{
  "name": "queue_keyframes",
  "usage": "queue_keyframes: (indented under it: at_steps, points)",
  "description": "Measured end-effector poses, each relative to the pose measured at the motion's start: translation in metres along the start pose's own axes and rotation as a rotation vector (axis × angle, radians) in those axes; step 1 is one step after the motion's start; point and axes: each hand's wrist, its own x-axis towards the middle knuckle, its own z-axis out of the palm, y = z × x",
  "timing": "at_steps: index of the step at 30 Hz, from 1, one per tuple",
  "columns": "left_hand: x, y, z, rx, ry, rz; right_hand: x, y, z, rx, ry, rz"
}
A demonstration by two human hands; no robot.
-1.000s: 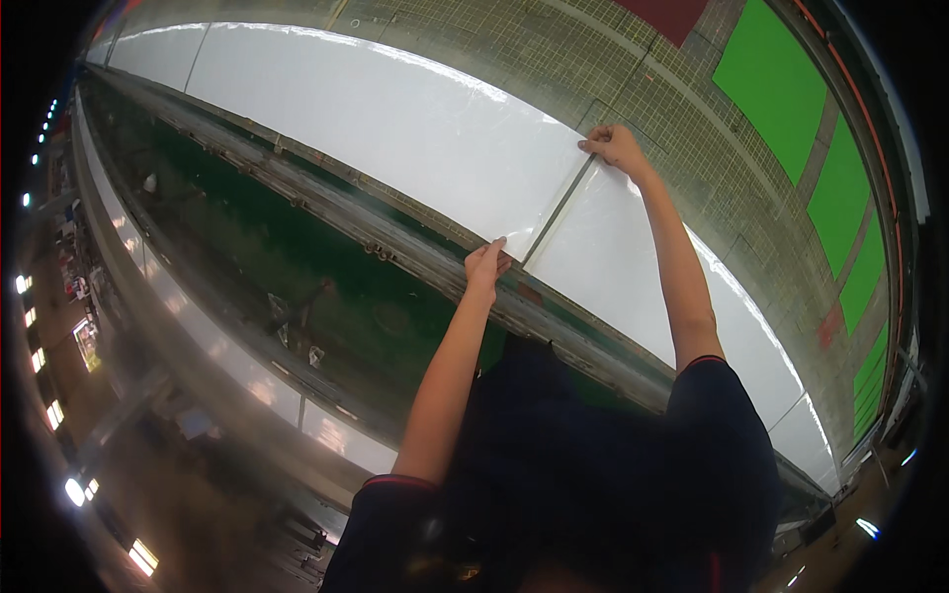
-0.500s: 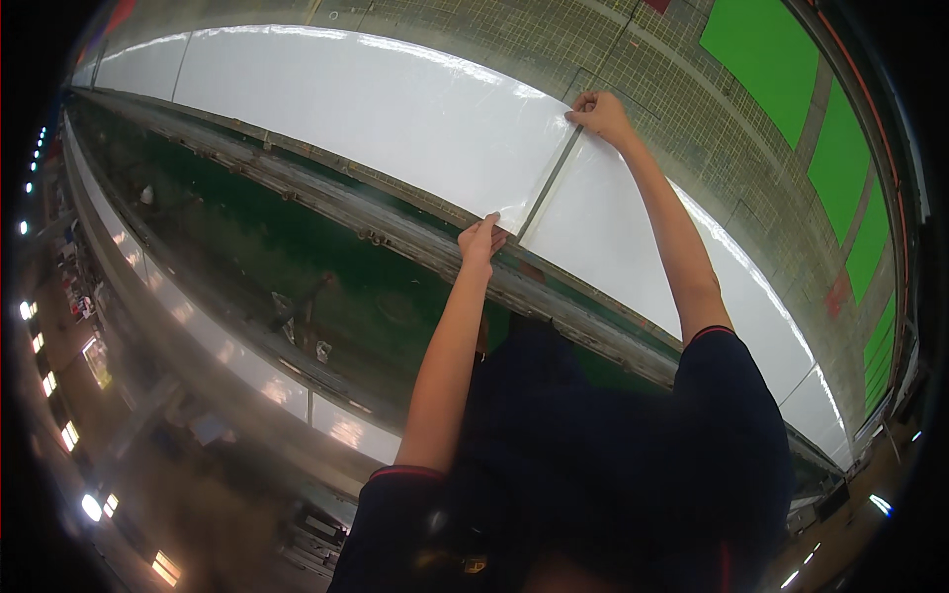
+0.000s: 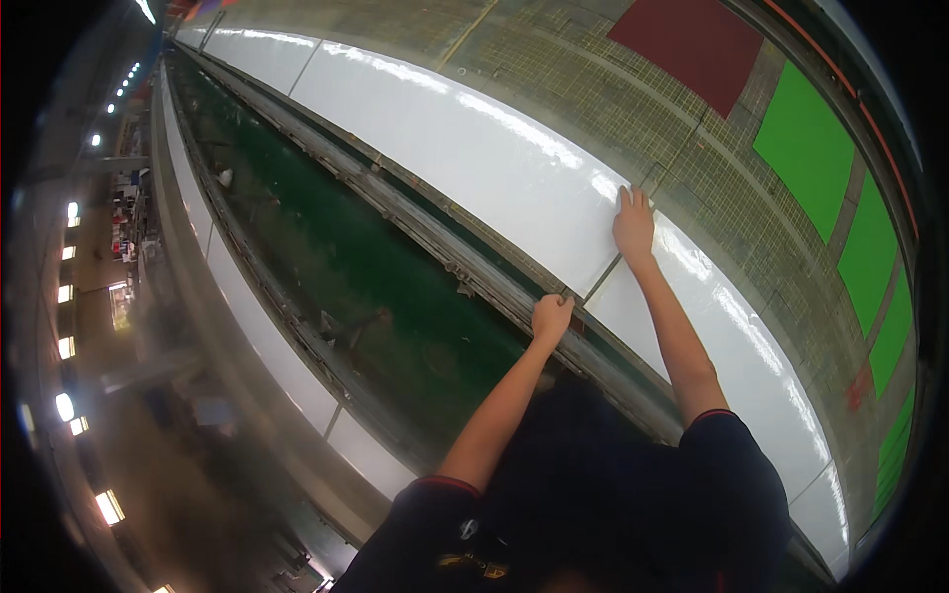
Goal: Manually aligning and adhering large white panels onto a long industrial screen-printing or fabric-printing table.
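Glossy white sheets lie end to end along the table, a long white sheet (image 3: 474, 158) on the left and another white sheet (image 3: 682, 296) on the right, with a narrow dark seam between them. My right hand (image 3: 634, 225) rests on the far edge beside the seam, its fingers stretched out flat on the sheet. At the near edge, my left hand (image 3: 551, 320) is closed, its knuckles up, over the table's metal rail (image 3: 484, 287) by the left sheet's near corner. What its fingers hold, if anything, is hidden.
Green panels (image 3: 806, 148) and a dark red panel (image 3: 687, 49) lie on the gridded grey surface (image 3: 583, 89) beyond. A green-floored gap (image 3: 395, 336) separates this table from a second row of white sheets (image 3: 272, 336) on the left.
My right hand has gone from pinching the sheet's far corner to lying flat on its edge. The left has curled closed at the near edge. The seam now looks narrower, and the view has shifted.
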Motion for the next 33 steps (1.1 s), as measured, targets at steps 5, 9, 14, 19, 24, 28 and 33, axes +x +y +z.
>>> queue_keyframes:
  at_steps: [5, 9, 14, 19, 24, 28, 33]
  points:
    - [-0.087, -0.038, -0.045, -0.018, 0.009, 0.172, -0.087, -0.077, 0.003, 0.036, -0.142, -0.009]
    - [-0.155, -0.095, -0.077, -0.007, 0.065, 0.207, -0.184, -0.113, -0.01, 0.052, -0.342, -0.218]
    - [-0.217, -0.177, -0.078, -0.125, 0.21, 0.08, -0.266, -0.12, -0.039, 0.197, -0.222, -0.23]
    - [-0.25, -0.259, -0.047, -0.353, 0.2, 0.043, -0.34, -0.115, -0.095, 0.293, -0.138, -0.173]
    - [-0.281, -0.32, 0.016, -0.315, 0.012, 0.09, -0.464, -0.066, -0.149, 0.401, -0.137, 0.019]
    - [-0.329, -0.377, 0.071, -0.273, -0.233, -0.053, -0.575, -0.028, -0.19, 0.349, -0.123, 0.15]
    - [-0.39, -0.389, 0.136, -0.175, -0.383, -0.111, -0.661, 0.033, -0.23, 0.297, -0.14, 0.401]
